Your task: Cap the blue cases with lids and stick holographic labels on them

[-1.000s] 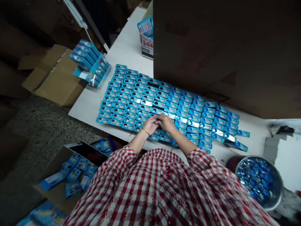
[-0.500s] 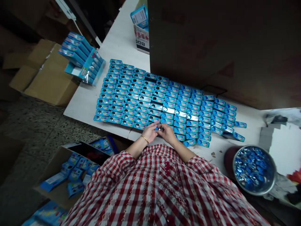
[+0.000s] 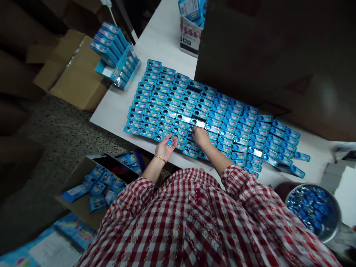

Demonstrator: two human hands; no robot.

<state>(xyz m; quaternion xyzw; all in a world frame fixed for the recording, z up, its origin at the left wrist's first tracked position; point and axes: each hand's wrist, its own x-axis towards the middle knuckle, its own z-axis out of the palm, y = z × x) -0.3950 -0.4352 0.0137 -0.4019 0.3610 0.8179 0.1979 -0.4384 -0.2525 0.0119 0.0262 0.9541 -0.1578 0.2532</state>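
Rows of small blue boxes (image 3: pixel 167 111) cover the white table in front of me; those on the left show a dark round hole, many on the right a blue round piece. My left hand (image 3: pixel 165 147) is turned palm up near the table's front edge, fingers half curled around a small blue round piece (image 3: pixel 169 142). Farther right, my right hand (image 3: pixel 201 136) reaches over the rows, its fingers closed and pointing down at a box. Whatever its fingertips hold is hidden.
A metal bowl (image 3: pixel 338 211) of blue-and-silver round pieces stands at right. A large brown carton (image 3: pixel 264 55) rises behind the rows. At the left corner is a display tray (image 3: pixel 122 70) of blue packs. An open carton (image 3: pixel 75 207) with packs sits below left.
My hands were together at the front edge and have parted. The right has moved forward onto the boxes; the left has turned palm up. The whole view has shifted with my head.
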